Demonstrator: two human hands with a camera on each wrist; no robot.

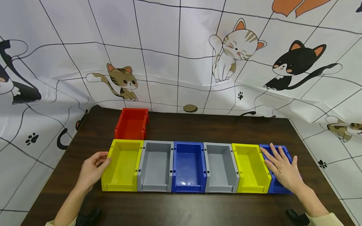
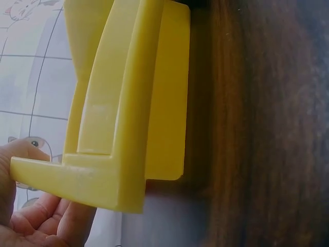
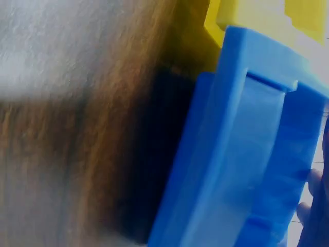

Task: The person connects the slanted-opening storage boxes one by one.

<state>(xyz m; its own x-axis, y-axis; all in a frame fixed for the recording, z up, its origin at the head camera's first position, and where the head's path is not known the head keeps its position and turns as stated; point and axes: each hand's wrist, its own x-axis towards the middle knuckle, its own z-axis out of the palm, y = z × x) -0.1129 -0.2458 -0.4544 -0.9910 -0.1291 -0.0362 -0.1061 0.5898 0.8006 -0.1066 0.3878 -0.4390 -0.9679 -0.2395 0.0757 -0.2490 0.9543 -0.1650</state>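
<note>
Several open-fronted plastic bins stand side by side in a row. My left hand (image 1: pixel 93 169) is at the outer side of the left-end yellow bin (image 1: pixel 123 163). In the left wrist view, that bin's wall (image 2: pixel 97 175) lies between the thumb and the curled fingers (image 2: pixel 77 224). Over the right-end blue bin (image 1: pixel 275 188) my right hand (image 1: pixel 284 172) lies with spread, fairly straight fingers, which reach its left and back rims. The right wrist view shows the front of this blue bin (image 3: pixel 216 170) beside a yellow bin (image 3: pixel 252 15); most of the hand is hidden there.
Between the end bins stand a grey bin (image 1: pixel 156 166), a blue bin (image 1: pixel 189 166), another grey bin (image 1: pixel 222 166) and a yellow bin (image 1: pixel 251 166). Behind the left end sits a red bin (image 1: pixel 131 124). A dark wooden table (image 1: pixel 192 208) carries them; a cat-print sheet (image 1: pixel 161 62) hangs behind.
</note>
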